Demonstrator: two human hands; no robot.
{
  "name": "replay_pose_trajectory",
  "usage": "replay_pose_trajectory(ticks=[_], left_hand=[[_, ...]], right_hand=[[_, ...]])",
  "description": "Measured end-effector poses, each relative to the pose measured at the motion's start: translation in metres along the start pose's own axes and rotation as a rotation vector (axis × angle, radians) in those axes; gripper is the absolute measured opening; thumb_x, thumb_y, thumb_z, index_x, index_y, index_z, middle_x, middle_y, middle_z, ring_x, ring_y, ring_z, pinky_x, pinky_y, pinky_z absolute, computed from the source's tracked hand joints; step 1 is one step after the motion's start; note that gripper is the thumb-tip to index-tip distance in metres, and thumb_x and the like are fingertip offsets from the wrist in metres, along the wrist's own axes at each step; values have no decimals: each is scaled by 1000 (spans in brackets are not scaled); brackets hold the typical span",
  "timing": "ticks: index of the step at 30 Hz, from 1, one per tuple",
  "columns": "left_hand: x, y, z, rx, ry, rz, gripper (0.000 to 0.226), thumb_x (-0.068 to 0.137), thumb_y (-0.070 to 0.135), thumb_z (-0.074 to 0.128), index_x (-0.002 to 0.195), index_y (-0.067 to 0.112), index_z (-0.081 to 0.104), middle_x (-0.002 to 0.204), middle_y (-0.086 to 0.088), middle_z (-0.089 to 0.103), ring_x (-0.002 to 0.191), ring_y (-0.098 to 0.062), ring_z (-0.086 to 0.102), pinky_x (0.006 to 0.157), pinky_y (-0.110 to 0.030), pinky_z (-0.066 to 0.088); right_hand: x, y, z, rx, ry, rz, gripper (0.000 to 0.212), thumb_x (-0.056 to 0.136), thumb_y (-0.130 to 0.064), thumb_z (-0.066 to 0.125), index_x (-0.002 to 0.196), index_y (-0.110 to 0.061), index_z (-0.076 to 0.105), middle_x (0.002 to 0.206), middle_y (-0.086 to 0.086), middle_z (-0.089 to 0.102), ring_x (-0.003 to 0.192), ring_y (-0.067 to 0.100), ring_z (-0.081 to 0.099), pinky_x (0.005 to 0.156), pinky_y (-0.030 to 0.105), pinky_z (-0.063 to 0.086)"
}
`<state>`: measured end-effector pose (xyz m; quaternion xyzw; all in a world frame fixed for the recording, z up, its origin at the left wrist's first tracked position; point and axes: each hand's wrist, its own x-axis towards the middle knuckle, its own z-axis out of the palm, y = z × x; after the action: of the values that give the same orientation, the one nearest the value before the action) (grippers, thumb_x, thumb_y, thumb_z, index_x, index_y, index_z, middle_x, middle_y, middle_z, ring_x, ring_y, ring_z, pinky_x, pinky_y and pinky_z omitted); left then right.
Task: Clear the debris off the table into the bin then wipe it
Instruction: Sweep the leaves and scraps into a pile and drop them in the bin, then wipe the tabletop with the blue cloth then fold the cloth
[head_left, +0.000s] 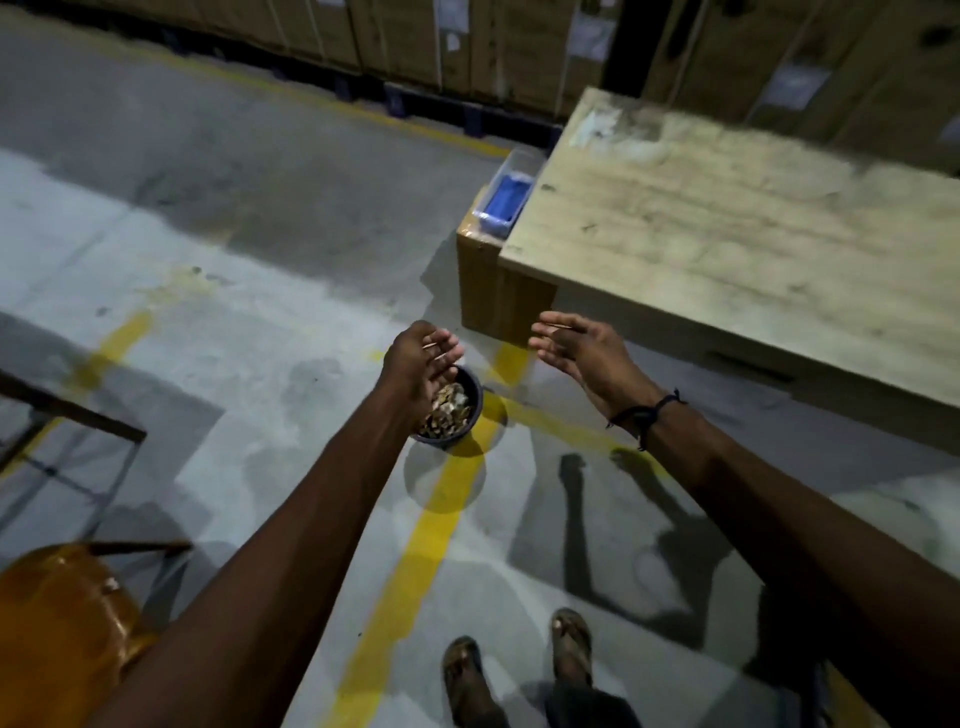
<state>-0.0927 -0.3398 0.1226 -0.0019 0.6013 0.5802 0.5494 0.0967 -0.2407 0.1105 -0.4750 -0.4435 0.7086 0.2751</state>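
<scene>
Left hand: held out over the bin, fingers straight and relaxed, nothing gripped. Positioned directly above the bin's near-left rim, partly hiding it.

Right hand: held out level with the left, well apart from it, palm turned inward, fingers straight, nothing held. Dark cord on the wrist.

Bin: 1 small dark round container on the floor, sitting on a yellow painted line, just off the near-left corner of the table. Holds a heap of pale and brown debris.

Table: pale wooden top, stained and scuffed; no loose debris to be made out on the part in view, though the right end runs out of frame.

Blue cloth: lying in a clear tray on a cardboard box, against the table's left edge. Untouched.

Progress, judged: clearing stage done or nearly done, debris in bin, both hands emptied over it. Wiping stage not yet begun; cloth to be fetched next.

Also present: orange stool, 2 sandalled feet.
</scene>
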Motion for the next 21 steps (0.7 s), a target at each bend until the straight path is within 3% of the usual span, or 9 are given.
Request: replay_pose_trajectory(ticks=[4,9,15,21], left_hand=[[-42,26,44,12,-52,4,25,106,23,45,86,15,58,91,-2,65,84,-15,64,72,-27,45],[-74,40,109,45,-139,7,23,106,23,47,89,16,60,90,-1,67,82,-14,63,72,-26,46],[-79,52,212,51,-218,20,22,103,18,48,85,15,61,72,3,72,79,-14,64,65,-25,43],[-56,52,307,62,-322,15,18,99,20,50,86,17,62,89,2,68,82,-13,65,70,-26,45]], right_hand=[[-42,-49,-40,71,95,-46,21,106,0,53,124,-2,62,117,14,70,97,20,73,91,28,60],[-75,-98,-99,174,248,-130,21,104,1,56,124,1,63,123,22,69,93,21,73,79,21,62],[-85,-150,-183,242,376,-213,21,103,0,57,123,0,64,124,23,69,88,15,77,76,21,60],[-78,-190,-262,289,469,-267,29,104,2,55,132,7,59,120,19,68,94,21,72,82,23,61]])
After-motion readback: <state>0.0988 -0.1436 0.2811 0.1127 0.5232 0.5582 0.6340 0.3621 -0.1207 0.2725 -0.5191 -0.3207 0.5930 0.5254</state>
